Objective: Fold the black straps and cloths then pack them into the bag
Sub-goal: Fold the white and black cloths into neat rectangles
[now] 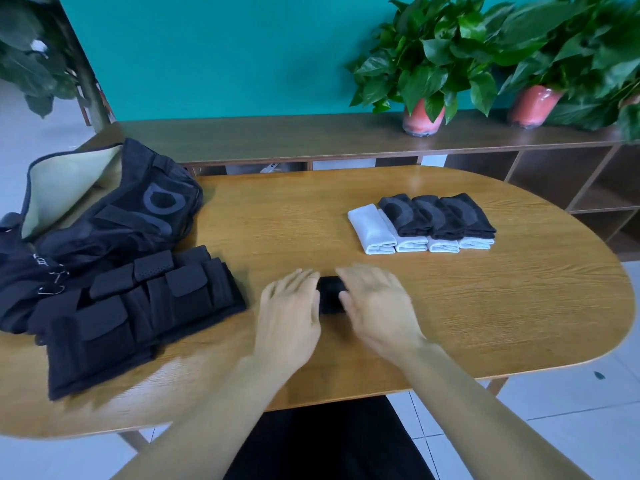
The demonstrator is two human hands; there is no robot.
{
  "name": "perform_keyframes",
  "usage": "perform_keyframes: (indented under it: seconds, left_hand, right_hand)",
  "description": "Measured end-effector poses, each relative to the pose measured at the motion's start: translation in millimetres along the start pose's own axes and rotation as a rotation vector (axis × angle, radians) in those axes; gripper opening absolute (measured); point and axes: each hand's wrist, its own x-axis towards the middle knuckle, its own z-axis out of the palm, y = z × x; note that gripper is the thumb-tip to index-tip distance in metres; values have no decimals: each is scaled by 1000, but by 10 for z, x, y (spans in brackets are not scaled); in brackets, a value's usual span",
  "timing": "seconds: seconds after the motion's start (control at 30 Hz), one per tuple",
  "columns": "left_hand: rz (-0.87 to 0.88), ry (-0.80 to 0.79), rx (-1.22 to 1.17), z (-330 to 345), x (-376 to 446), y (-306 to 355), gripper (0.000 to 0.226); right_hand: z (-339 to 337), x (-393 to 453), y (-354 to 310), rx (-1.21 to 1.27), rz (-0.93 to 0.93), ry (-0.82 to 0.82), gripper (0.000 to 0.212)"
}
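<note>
A small folded black cloth [330, 295] lies on the wooden table [485, 306] in front of me. My left hand [289, 315] lies flat on its left side and my right hand [375, 306] on its right side, both with fingers stretched out; the cloth is mostly hidden beneath them. A pile of folded black straps [138, 306] with flaps sits at the left. Behind it lies the black bag [114, 216], open, showing a pale lining. At the right, three folded black cloths [438, 214] rest on a row of folded white cloths [372, 230].
A low wooden shelf [311, 136] runs behind the table with two potted plants [424, 116] in pink pots. A teal wall stands behind. Another plant [31, 57] is at the far left. White tiled floor surrounds the table.
</note>
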Motion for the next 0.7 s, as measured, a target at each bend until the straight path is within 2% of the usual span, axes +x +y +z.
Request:
perform_keyframes:
  seconds: [0.07, 0.13, 0.17, 0.27, 0.37, 0.47, 0.53, 0.6, 0.7]
  left_hand:
    - [-21, -94, 0, 67, -18, 47, 44]
    - [-71, -189, 10, 127, -47, 55, 44]
    - [-81, -224, 34, 151, -64, 47, 44]
    - [-95, -263, 47, 179, -56, -18, 44]
    - [-148, -240, 11, 171, 13, -69, 38]
    - [-215, -198, -12, 118, 70, -75, 33]
    - [-273, -153, -56, 88, 103, -75, 34]
    - [-323, -163, -53, 78, 123, -100, 26]
    - [-414, -188, -56, 85, 157, -163, 11]
  right_hand:
    - [17, 14, -65, -40, -124, -273, 58]
    - [22, -60, -17, -35, -73, -550, 64]
    - [37, -117, 34, -40, -44, -618, 66]
    - [59, -191, 111, -43, -7, -625, 72]
    - [43, -148, 85, 46, 56, -618, 62]
    - [48, -137, 78, 237, 208, -488, 48]
    - [50, -111, 56, 282, 309, -374, 36]
    - [31, -63, 13, 252, 389, -326, 33]
    - [-20, 11, -19, 113, 402, -373, 21]
